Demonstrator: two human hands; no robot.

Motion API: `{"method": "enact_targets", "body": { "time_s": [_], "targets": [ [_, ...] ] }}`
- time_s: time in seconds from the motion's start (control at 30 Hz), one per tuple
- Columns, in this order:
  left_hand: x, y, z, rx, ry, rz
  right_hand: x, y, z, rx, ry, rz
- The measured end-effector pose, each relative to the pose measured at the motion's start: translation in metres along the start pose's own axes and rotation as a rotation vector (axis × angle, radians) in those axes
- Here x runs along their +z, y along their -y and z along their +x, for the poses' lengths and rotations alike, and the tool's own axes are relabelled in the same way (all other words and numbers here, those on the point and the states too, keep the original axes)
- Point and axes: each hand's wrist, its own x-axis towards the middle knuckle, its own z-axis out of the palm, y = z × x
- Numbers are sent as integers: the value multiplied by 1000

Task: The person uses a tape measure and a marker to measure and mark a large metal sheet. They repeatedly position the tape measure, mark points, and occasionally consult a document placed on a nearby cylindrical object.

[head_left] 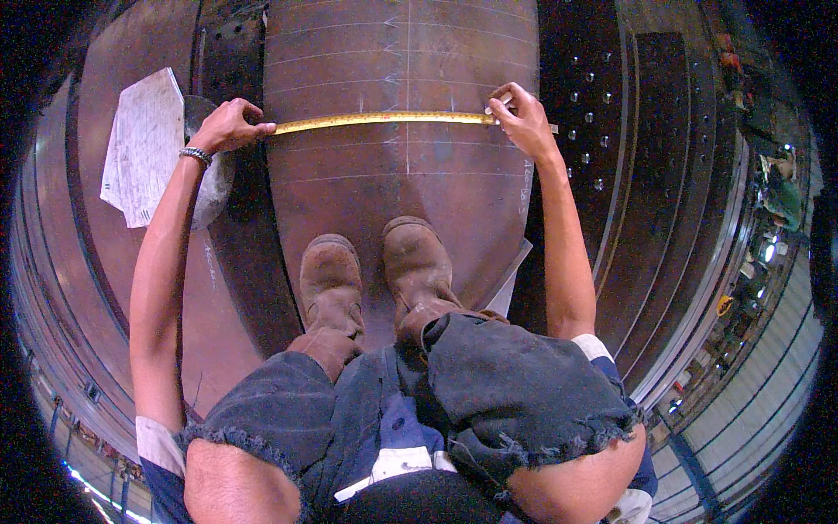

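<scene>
A yellow tape measure is stretched across the rust-brown steel plate, which carries several chalk lines. My left hand is closed at the plate's left edge, thumb and finger pinching the tape's left end; any case is hidden. Over the right edge, my right hand is closed around the tape, whose end pokes out past the wrist side. A small white piece, its kind unclear, shows between the right fingers. Between my arms, my brown boots stand on the plate.
A pale, flat angular plate lies beyond my left wrist, partly over a grey rounded piece. To the right, a dark steel piece with several holes runs alongside. Dark gaps border the chalk-marked plate. Workshop walls curve at both sides.
</scene>
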Motion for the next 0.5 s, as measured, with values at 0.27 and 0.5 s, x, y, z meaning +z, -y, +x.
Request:
{"method": "enact_targets", "body": {
  "time_s": [0.27,0.5],
  "targets": [
    [2,5,8,74,53,-15,-3,-12,5,-102,70,-81],
    [2,4,4,79,20,-12,-4,-5,13,-84,122,-184]
  ]
}}
